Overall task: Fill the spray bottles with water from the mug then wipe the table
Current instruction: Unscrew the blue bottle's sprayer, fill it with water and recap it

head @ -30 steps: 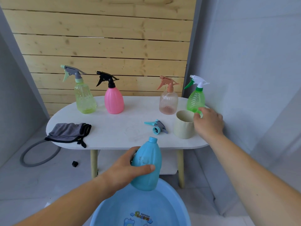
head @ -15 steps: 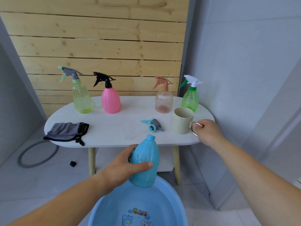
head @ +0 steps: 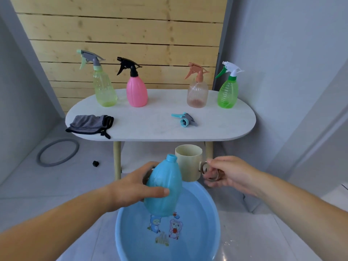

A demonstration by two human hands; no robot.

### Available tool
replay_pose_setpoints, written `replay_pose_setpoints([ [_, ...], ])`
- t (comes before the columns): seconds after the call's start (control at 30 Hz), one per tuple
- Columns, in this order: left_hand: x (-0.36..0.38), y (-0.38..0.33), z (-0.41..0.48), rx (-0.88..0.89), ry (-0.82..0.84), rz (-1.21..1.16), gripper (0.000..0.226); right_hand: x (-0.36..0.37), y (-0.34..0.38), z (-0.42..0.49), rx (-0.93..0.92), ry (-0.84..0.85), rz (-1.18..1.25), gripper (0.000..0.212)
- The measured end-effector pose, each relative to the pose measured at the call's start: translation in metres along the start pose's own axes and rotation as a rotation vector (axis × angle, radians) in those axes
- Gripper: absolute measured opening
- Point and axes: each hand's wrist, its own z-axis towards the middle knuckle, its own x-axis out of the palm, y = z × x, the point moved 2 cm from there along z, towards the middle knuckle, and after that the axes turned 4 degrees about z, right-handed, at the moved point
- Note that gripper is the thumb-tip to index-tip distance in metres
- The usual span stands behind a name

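My left hand (head: 135, 187) grips an uncapped blue spray bottle (head: 164, 187), held upright over a blue basin (head: 205, 223) on the floor. My right hand (head: 226, 172) holds a cream mug (head: 189, 162) by its metal handle, just right of the bottle's neck and above the basin's far rim. The bottle's blue-grey spray head (head: 185, 119) lies on the white oval table (head: 226, 127). Standing along the table's back are a yellow-green bottle (head: 104, 87), a pink bottle (head: 136, 89), a peach bottle (head: 197, 91) and a green bottle (head: 227, 91). A grey cloth (head: 89, 124) lies at the table's left end.
The basin holds water, and cartoon figures show on its bottom. A grey ring (head: 58, 152) and a small black piece (head: 95, 163) lie on the floor left of the table. A wooden slat wall stands behind the table, a grey wall to the right.
My right hand took the mug by its handle, lifted it off the table and brought it down beside the blue bottle over the basin. My left hand kept hold of the bottle.
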Motion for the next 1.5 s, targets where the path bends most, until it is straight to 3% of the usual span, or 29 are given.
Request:
replay_pose_setpoints([
  [0.2, 0.010, 0.031, 0.011, -0.059, -0.033, 0.114, 0.071, 0.015, -0.074, 0.049, 0.144, -0.053, -0.284, 0.022],
  [0.33, 0.024, 0.061, 0.019, -0.114, -0.063, 0.219, 0.084, 0.019, -0.120, 0.078, 0.196, -0.079, -0.447, 0.020],
  [0.43, 0.031, 0.082, 0.018, -0.167, -0.022, 0.316, 0.097, 0.021, -0.151, 0.092, 0.201, -0.114, -0.521, 0.027],
  [0.57, 0.029, 0.094, 0.023, -0.213, -0.033, 0.323, 0.094, 0.023, -0.179, 0.101, 0.206, -0.091, -0.671, 0.037],
  [0.77, 0.027, 0.094, 0.032, -0.200, -0.063, 0.291, 0.075, 0.023, -0.197, 0.111, 0.226, -0.083, -0.728, 0.034],
  [0.97, 0.024, 0.099, 0.033, -0.206, -0.063, 0.238, 0.091, 0.023, -0.202, 0.117, 0.244, -0.077, -0.744, 0.036],
  [1.5, 0.020, 0.097, 0.034, -0.210, -0.068, 0.203, 0.073, 0.021, -0.206, 0.121, 0.280, -0.074, -0.726, 0.032],
])
